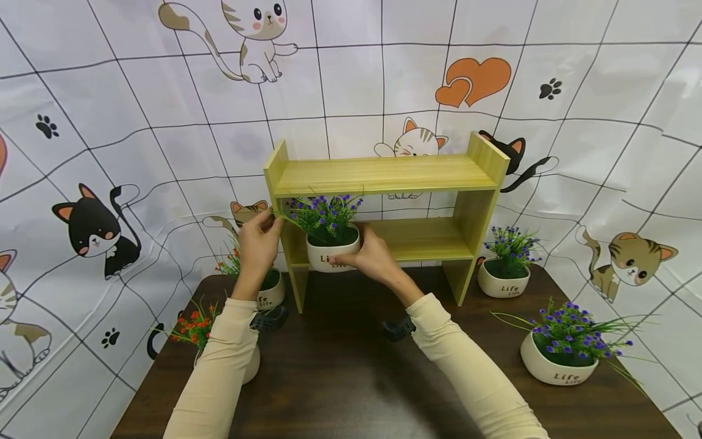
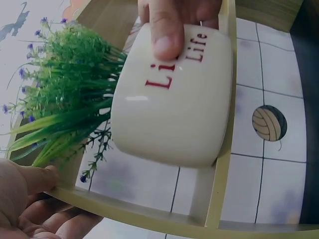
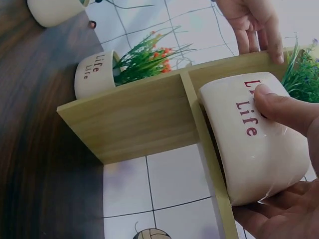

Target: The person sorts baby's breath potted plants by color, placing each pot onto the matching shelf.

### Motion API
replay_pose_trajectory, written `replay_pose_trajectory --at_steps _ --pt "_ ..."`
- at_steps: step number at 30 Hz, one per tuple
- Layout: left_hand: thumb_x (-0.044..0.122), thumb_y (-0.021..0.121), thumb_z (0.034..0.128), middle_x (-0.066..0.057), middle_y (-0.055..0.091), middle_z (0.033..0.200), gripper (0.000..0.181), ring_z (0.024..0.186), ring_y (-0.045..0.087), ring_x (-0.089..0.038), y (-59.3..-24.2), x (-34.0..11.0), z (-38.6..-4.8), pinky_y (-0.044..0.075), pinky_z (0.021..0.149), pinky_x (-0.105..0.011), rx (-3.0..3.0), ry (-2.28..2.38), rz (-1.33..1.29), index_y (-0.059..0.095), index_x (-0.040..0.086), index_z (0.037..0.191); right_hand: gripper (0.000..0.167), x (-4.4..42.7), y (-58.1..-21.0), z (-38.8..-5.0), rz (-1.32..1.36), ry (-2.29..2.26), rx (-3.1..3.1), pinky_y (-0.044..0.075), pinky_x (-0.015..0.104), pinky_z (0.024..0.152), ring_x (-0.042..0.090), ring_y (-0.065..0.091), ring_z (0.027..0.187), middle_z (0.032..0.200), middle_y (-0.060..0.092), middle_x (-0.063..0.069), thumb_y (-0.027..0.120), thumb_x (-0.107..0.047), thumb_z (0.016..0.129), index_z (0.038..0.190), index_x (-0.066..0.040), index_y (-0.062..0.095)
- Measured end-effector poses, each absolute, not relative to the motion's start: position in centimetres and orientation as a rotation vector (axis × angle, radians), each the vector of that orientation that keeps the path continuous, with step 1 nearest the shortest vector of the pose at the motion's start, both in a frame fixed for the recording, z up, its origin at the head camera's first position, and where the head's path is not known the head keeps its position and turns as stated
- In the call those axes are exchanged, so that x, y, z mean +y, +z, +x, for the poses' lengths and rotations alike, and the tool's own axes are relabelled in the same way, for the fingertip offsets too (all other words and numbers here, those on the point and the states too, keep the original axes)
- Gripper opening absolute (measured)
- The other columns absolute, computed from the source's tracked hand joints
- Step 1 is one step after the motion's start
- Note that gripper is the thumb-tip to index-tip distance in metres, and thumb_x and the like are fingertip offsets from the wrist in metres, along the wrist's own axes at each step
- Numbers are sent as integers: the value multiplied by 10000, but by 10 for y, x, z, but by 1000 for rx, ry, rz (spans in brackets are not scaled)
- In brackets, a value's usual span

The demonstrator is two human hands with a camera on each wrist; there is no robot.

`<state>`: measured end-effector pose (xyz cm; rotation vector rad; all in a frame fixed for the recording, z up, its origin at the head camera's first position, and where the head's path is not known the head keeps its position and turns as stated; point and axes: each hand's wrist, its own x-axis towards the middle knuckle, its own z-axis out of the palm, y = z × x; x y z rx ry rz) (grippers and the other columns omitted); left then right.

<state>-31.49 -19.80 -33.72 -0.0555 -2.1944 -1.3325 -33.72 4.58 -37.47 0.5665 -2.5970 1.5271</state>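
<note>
My right hand (image 1: 375,255) grips a white oval flowerpot (image 3: 254,164) with purple flowers (image 1: 329,210) and red "Life" lettering. The thumb lies across the front lettering; the other fingers go round the pot's far end, partly hidden. This pot is at the left end of the lower board of a light wooden shelf (image 1: 384,174), its front jutting past the board's edge. Whether its base fully rests there I cannot tell. My left hand (image 1: 259,241) holds the shelf's left side panel, thumb by the front edge beside the green leaves and fingers on the outer side.
Left of the shelf stand two white pots with orange flowers, a rear pot (image 1: 276,292) and a front pot (image 1: 252,366) partly behind my sleeve. On the right are two purple-flowered pots, one rear (image 1: 503,283), one front (image 1: 559,366). All stand on a dark wooden table (image 1: 340,390).
</note>
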Motion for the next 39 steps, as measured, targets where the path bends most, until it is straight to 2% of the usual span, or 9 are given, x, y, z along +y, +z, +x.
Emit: replay_pose_trajectory --at_steps 10,17,23,25,28,30,33,36,39 --pt "166 638 1086 -252 753 1254 348 1133 754 -399 -337 -198 -315 607 932 -533 -2184 -1324 -58 700 5 1388 1001 39 -372 -345 596 1517 -2628 593 437 922 312 689 1165 1438 623 162 917 -376 840 1632 -98 372" --pt "191 658 1080 -223 769 1233 292 1132 761 -374 -336 -198 -315 566 835 -385 -2181 -1304 -64 763 12 1286 1018 34 -374 -355 604 1522 -2632 597 421 892 308 701 1114 1406 642 178 898 -381 863 1665 -109 332" --pt "198 666 1075 -216 776 1217 286 1124 768 -360 -336 -197 -314 458 725 -142 -2180 -1303 -55 773 3 1255 1046 30 -375 -362 585 1544 -2651 576 479 995 341 670 1231 1500 581 189 878 -401 875 1683 -102 286" --pt "205 670 1074 -215 779 1210 288 1115 769 -363 -336 -197 -314 433 702 -104 -2178 -1304 -54 776 6 1251 1064 28 -374 -364 566 1539 -2667 555 502 1043 357 645 1282 1540 550 201 872 -420 876 1690 -101 266" --pt "209 666 1077 -219 779 1209 292 1071 771 -360 -336 -197 -313 420 644 -121 -2177 -1314 -58 775 2 1252 1093 25 -373 -366 541 1521 -2694 533 523 1080 376 622 1323 1571 521 215 860 -446 881 1701 -98 228" --pt "209 670 1075 -222 780 1205 289 956 764 -326 -337 -198 -313 394 571 -161 -2175 -1319 -58 778 -4 1240 1103 23 -373 -368 534 1525 -2704 531 527 1083 379 621 1326 1569 518 224 855 -452 889 1706 -96 204" --pt "209 673 1074 -224 780 1205 287 754 680 -173 -337 -198 -314 348 495 -200 -2173 -1323 -54 779 -7 1231 1121 21 -372 -370 533 1534 -2709 532 534 1082 389 624 1325 1556 522 243 851 -445 898 1709 -78 169" --pt "208 673 1073 -239 777 1201 286 536 493 -38 -338 -199 -314 315 447 -214 -2178 -1324 -53 780 -15 1216 1136 19 -372 -373 535 1560 -2704 520 537 1104 397 616 1340 1557 514 260 842 -437 909 1712 -63 130" --pt "202 672 1072 -262 773 1190 283 432 371 6 -338 -199 -314 299 424 -215 -2182 -1329 -58 779 -25 1206 1156 18 -371 -375 551 1594 -2705 504 543 1130 409 602 1357 1569 489 271 828 -428 915 1713 -47 84"
